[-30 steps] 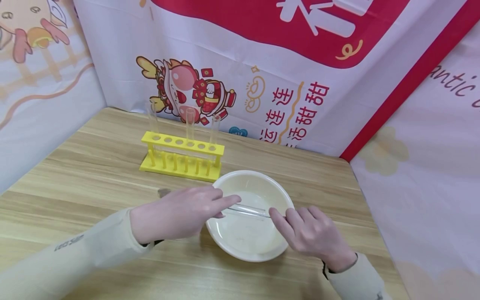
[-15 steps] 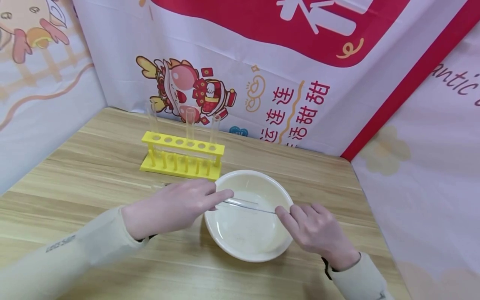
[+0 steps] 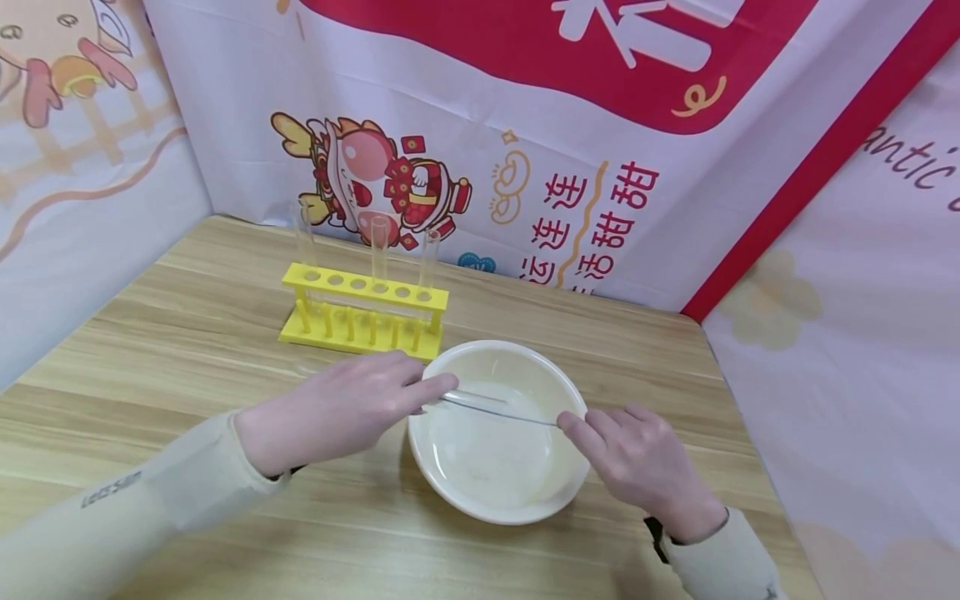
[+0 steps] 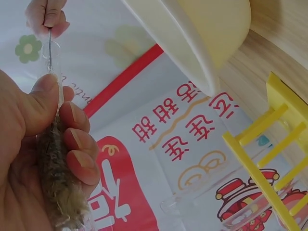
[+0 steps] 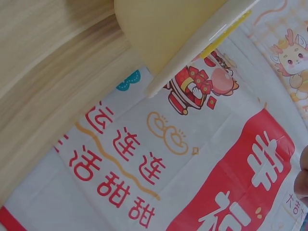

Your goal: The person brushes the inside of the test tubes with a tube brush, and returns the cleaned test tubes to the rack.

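In the head view, my left hand [image 3: 341, 408] grips a clear test tube [image 3: 480, 401] held sideways over the white basin [image 3: 495, 467]. A test tube brush is inside the tube; its brown bristles [image 4: 57, 175] sit at the palm end in the left wrist view. The thin wire handle [image 3: 536, 420] runs out of the tube's mouth to my right hand [image 3: 637, 458], which pinches it above the basin's right side. In the right wrist view only some fingers [image 5: 301, 175] show at the edge, and the wire is out of sight.
Behind the basin at left stands a yellow test tube rack [image 3: 366, 287] with several holes. It holds three upright clear test tubes, one being the middle tube [image 3: 380, 250]. Printed cloth [image 3: 480, 200] hangs behind the wooden table [image 3: 585, 329].
My left hand has shifted left and slightly up with the tube, and my right hand slightly right. More wire shows between the tube's mouth and my right hand.
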The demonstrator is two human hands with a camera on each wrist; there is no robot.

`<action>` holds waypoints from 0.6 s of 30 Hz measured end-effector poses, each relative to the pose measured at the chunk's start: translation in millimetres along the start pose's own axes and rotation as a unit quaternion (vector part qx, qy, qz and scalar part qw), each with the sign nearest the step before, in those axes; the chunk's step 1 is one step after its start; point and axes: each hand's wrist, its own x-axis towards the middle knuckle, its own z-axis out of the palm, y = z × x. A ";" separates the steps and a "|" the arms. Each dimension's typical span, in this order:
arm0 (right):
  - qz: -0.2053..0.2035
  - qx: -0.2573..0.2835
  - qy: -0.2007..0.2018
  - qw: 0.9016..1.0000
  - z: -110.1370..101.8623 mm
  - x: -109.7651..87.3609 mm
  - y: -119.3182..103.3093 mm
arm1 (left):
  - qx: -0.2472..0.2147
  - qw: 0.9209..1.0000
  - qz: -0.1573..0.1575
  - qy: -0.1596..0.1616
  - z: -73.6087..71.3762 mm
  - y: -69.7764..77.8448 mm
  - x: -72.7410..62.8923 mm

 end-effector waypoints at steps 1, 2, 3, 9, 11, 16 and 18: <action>0.004 0.008 -0.001 1.000 0.4 -1.1 0.3 | 0.000 1.000 0.000 -0.001 0.1 -0.4 -0.1; 0.008 0.016 -0.001 1.000 0.8 -1.9 0.6 | 0.000 1.000 -0.001 -0.002 0.0 -0.8 -0.2; 0.011 0.023 -0.002 1.000 1.1 -2.6 0.9 | -0.001 1.000 -0.002 -0.003 -0.2 -1.1 -0.4; 0.036 0.054 -0.008 0.998 1.8 -6.0 1.7 | -0.002 1.000 -0.010 -0.018 -2.0 -2.9 -1.8; 0.045 0.062 -0.013 0.997 1.5 -7.6 1.9 | -0.001 1.000 -0.011 -0.023 -2.4 -3.4 -2.3; 0.064 0.074 -0.024 0.995 0.4 -13.3 2.8 | 0.005 1.000 -0.010 -0.025 -2.7 -5.3 -2.8; 0.072 0.079 -0.025 0.994 0.0 -15.5 3.2 | 0.007 1.000 -0.010 -0.025 -2.7 -5.9 -3.0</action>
